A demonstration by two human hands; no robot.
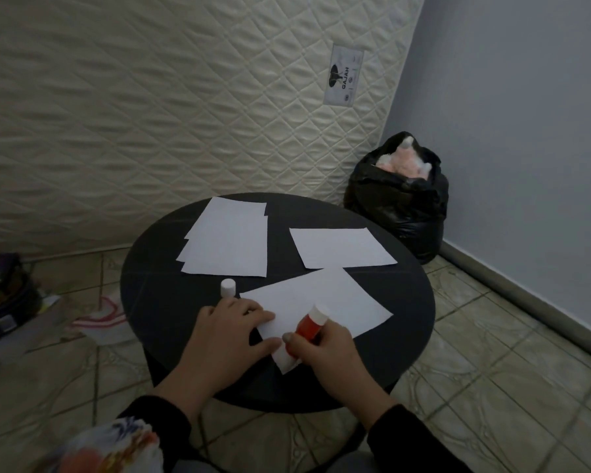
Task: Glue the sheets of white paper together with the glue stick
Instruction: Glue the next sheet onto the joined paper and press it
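Note:
A white sheet of paper point(325, 302) lies at the near side of the round black table point(157, 302). My left hand point(232, 332) presses flat on the sheet's near left corner. My right hand point(325, 349) grips a red glue stick point(308, 327) with a white end, tilted, its lower end down on the paper's near edge. The stick's white cap point(228, 288) stands upright on the table, just beyond my left hand. A small stack of white sheets point(229, 244) lies at the back left. A single sheet point(342, 247) lies at the back right.
A quilted mattress point(185, 97) leans on the wall behind the table. A black bag point(400, 206) with a pink soft toy stands at the back right by the grey wall. Bags and clutter point(7, 302) lie on the tiled floor to the left.

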